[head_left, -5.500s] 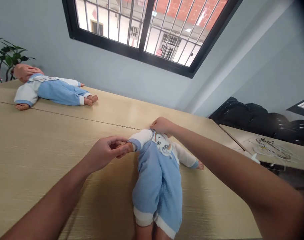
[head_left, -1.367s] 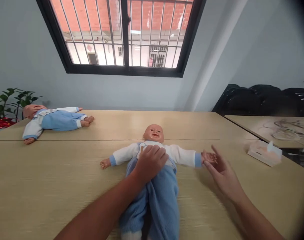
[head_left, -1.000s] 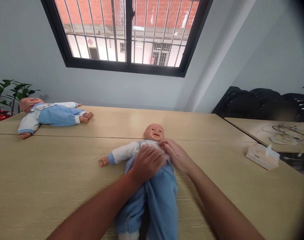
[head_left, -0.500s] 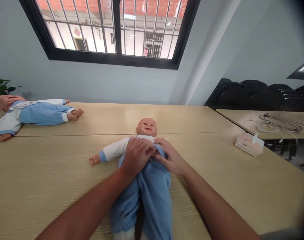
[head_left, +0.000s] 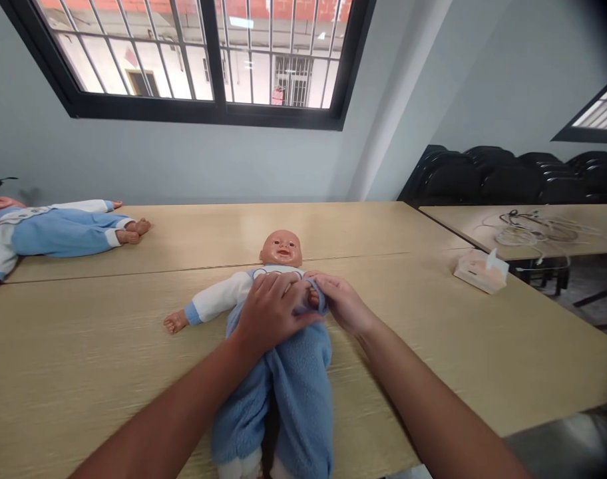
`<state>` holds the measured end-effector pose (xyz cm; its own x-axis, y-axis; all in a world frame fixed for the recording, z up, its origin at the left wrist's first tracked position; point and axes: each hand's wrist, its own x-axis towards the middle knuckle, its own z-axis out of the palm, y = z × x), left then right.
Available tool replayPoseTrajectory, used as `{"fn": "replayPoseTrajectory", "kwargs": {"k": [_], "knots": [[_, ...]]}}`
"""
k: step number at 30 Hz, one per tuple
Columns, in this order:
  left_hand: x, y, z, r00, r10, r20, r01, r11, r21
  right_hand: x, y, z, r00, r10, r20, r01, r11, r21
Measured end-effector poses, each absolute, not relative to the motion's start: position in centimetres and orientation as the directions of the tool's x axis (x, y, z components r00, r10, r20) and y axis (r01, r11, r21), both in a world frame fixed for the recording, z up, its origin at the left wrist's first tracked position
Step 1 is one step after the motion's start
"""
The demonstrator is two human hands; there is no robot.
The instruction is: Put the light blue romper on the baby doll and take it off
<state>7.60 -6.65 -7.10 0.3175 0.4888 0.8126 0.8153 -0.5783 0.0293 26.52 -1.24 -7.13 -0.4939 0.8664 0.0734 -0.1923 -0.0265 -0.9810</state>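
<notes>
A baby doll [head_left: 298, 359] in a white and blue fleece outfit lies face up in front of me, head away from me. My left hand [head_left: 271, 309] rests over its chest, with thumb and fingers closed around the sleeve on the doll's right-hand side as I see it. With thumb and fingers, my right hand [head_left: 346, 305] pinches the blue sleeve cuff [head_left: 323, 303] and holds its edge out. Small doll fingers show inside the cuff opening. The doll's other arm [head_left: 218, 299] stretches out to the left, its hand bare beyond the cuff.
Another doll [head_left: 68, 231] in similar clothes lies at the far left, partly cut off. A tissue box [head_left: 480, 269] sits on the table [head_left: 408, 372] at the right. Tangled cables [head_left: 533, 229] lie on a farther table, before stacked black chairs [head_left: 483, 176].
My right hand has moved from the doll's chest to the sleeve cuff and pulls it open, so the doll's fingers show. My left hand has shifted onto the sleeve. The view has turned slightly right.
</notes>
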Motion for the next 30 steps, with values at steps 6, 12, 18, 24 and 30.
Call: {"fn": "replayPoseTrajectory", "kwargs": {"k": [6,12,18,24,30], "knots": [[8.1,-6.9,-7.1,0.419,0.486,0.767,0.815,-0.574,-0.081,26.6,-1.0,-6.5,-0.432,0.902,0.022,-0.265,-0.103,-0.959],[8.0,-7.0,-7.3,0.426,0.477,0.769,0.799,-0.597,-0.073,28.0,-1.2,-4.4,-0.485,0.866,0.121,0.240,0.265,-0.934],[7.8,-7.2,-7.5,0.462,0.410,0.787,0.774,-0.619,-0.132,28.5,-1.1,-3.9,-0.636,0.755,0.160,0.265,0.409,-0.873],[7.5,-7.4,-7.5,0.500,0.331,0.800,0.713,-0.682,-0.163,29.1,-1.5,-3.8,-0.632,0.757,0.168,0.286,0.429,-0.857],[7.3,-7.7,-7.2,0.526,0.322,0.787,0.690,-0.703,-0.173,29.1,-2.3,-2.9,-0.573,0.804,0.159,0.382,0.434,-0.816]]}}
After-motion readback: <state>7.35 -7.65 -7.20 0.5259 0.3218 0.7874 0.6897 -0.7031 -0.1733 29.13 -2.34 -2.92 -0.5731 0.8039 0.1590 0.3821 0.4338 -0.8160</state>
